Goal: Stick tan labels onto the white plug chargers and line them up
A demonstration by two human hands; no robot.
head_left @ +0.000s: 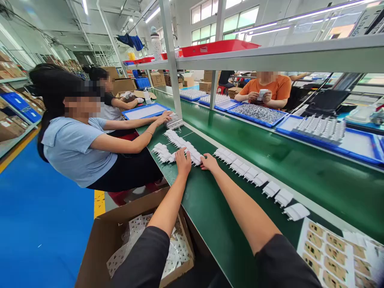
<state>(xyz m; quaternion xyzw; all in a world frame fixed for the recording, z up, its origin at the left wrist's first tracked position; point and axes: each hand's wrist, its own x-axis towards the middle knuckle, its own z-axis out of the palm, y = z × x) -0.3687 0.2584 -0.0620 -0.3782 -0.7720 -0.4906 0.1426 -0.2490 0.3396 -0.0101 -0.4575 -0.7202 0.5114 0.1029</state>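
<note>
Writing: top right a sign reads partly "ULTRAS…" [368, 18], rest cut off. Label sheets [333, 256] at lower right carry small brown printed labels, text too small to read.

White plug adapters [192, 154]: small boxy white bodies w/ prongs, lined up in a row on the green worktop [225, 224], near its far edge, more trailing right toward the sheets.

Left hand [183, 161]: palm down, fingers loosely spread, resting against the adapters; no closed grip. Right hand [209, 163]: flat on worktop, fingertips touching the row, grip open too.

Cardboard box [99, 240] w/ printed bags sits below left. Co-worker's hand [163, 118] rests further along the row.
</note>
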